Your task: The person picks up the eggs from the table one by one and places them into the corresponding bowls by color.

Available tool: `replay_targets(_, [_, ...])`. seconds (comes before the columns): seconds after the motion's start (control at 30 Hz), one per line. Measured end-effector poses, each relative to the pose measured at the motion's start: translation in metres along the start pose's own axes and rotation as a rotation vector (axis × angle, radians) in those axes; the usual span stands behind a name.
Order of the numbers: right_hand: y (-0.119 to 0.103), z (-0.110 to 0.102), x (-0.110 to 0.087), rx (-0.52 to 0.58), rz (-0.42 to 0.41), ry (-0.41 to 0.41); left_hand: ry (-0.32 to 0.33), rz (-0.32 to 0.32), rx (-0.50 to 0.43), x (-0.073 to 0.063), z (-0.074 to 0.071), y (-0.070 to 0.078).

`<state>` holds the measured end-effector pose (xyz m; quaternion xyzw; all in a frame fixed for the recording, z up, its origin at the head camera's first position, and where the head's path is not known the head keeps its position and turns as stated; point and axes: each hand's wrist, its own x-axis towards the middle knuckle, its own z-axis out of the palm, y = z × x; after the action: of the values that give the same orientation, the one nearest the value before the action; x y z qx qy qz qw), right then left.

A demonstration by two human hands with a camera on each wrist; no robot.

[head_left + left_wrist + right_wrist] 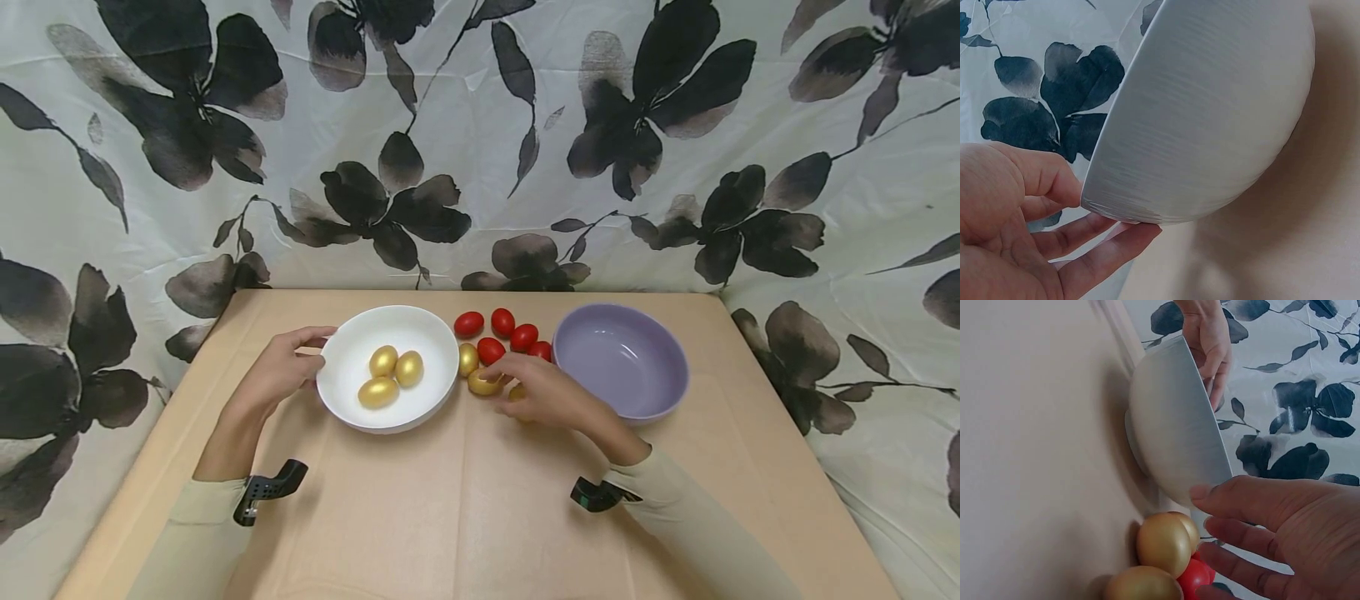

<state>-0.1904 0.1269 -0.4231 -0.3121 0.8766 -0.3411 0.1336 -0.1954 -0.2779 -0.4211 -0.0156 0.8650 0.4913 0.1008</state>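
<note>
My left hand [279, 367] grips the left edge of a white bowl [438, 398], its thumb and fingertips at the rim and outer wall in the left wrist view. Three golden eggs [378, 392] lie in that bowl. My right hand [551, 392] reaches low over the table between the bowls, fingers spread and relaxed. Close to its fingertips are a golden egg [483, 383] and another golden egg [517, 392] partly under the hand. A third golden egg [468, 359] sits against the white bowl's right side. In the right wrist view nothing shows between thumb and fingers.
Several red egg-shaped pieces [502, 322] are grouped behind my right hand. To their right stands a purple bowl [621, 360] with a bare interior. Everything rests on a light wood-coloured table [420, 517], and a floral cloth [517, 208] hangs behind its far edge.
</note>
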Motion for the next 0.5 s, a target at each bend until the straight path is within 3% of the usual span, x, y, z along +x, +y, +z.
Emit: replay_targets(0.5, [0.012, 0.003, -0.005, -0.101, -0.059, 0.021, 0.006, 0.004, 0.01, -0.002, 0.0, 0.002])
